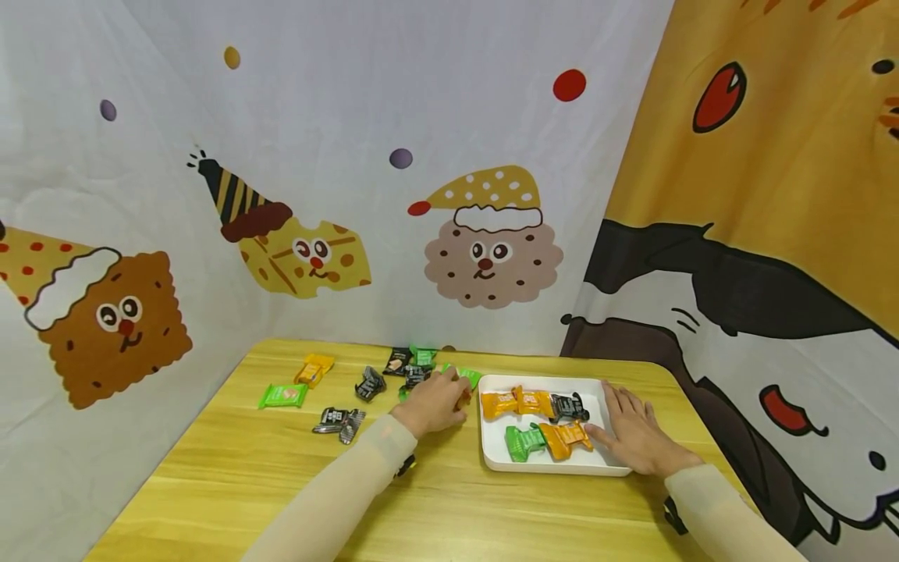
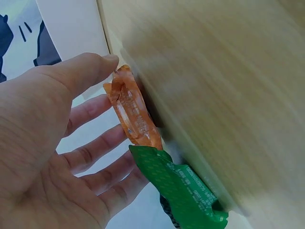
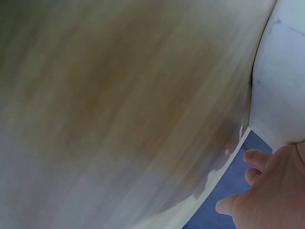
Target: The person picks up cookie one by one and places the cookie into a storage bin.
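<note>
Just left of the tray, the left hand arches over an orange candy near the tray's edge, fingers loosely spread, thumb held apart from them; a green candy lies just beside it. Fingers outstretched, the right hand lies along the tray's right rim. Table runs wide in front.

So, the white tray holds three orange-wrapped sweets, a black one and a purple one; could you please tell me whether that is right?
Not quite: there is no purple one; the fifth is a green sweet, as the head view shows. The white tray does hold three orange-wrapped sweets and a black one.
</note>
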Available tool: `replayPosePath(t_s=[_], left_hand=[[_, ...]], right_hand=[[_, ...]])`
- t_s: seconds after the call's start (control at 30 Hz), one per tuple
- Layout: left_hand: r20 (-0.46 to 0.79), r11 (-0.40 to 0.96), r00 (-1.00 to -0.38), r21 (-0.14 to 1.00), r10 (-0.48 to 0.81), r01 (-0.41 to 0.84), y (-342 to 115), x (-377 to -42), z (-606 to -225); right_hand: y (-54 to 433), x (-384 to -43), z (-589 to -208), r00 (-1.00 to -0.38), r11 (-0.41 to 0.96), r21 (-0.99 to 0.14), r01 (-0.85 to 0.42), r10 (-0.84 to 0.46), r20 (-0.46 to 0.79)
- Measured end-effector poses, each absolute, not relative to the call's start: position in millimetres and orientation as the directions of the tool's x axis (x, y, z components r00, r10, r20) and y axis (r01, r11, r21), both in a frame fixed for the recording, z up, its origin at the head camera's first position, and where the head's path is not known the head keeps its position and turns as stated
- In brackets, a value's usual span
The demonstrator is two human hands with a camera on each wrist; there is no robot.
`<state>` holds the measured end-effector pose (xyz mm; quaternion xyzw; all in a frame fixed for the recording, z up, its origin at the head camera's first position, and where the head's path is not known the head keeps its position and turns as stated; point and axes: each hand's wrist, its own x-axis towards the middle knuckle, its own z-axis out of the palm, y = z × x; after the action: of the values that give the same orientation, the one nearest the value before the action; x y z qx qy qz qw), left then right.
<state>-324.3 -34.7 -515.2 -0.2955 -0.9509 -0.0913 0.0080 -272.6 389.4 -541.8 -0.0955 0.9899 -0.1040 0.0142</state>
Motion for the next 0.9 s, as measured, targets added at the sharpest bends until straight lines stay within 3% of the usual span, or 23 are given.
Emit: replayPosePath(t_s=[0.9], left_hand=[[0.137,0.781,-0.803,0.187,0.581,0.596,-39.6,-319.9,-519.8]], right_hand=[[389.2,-271.0,-540.5,-0.982,0.960,-0.211,-0.185,-0.191,-0.009]])
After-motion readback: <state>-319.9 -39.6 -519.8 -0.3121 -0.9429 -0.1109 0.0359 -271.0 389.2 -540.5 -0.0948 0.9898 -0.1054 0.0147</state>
